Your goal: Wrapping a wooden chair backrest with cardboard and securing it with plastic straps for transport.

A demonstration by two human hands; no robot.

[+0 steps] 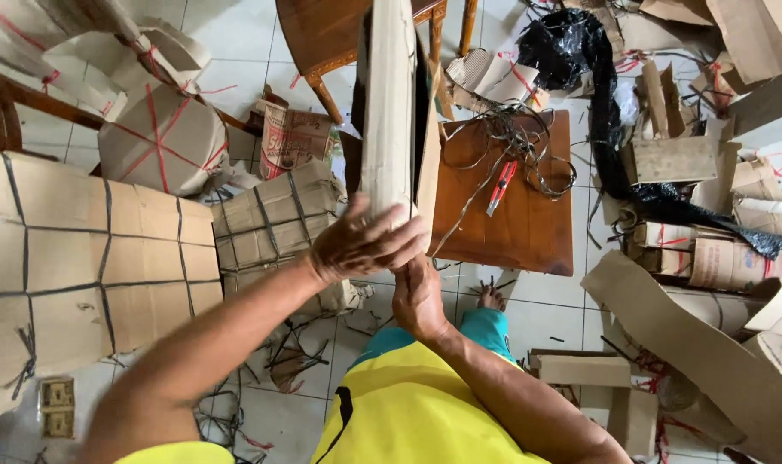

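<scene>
A long pale roll of folded cardboard (389, 103) stands upright in the middle of the view, running from the top edge down to my hands. My left hand (365, 242) lies flat against its lower front with fingers spread over it. My right hand (418, 299) grips the roll's bottom end from below. Behind the roll stands a dark folded sheet, partly hidden. Just right of the roll is a small brown wooden table (516, 223) with tangled dark strapping (520, 142) and a red-handled tool (500, 187) on it.
Strapped cardboard bundles (90, 258) sit at the left, with a smaller bundle (275, 219) beside them. A wooden chair (331, 39) is at the top. Black plastic (597, 103) and loose cardboard scraps (709, 344) crowd the right. Strap offcuts litter the tiled floor (537, 314).
</scene>
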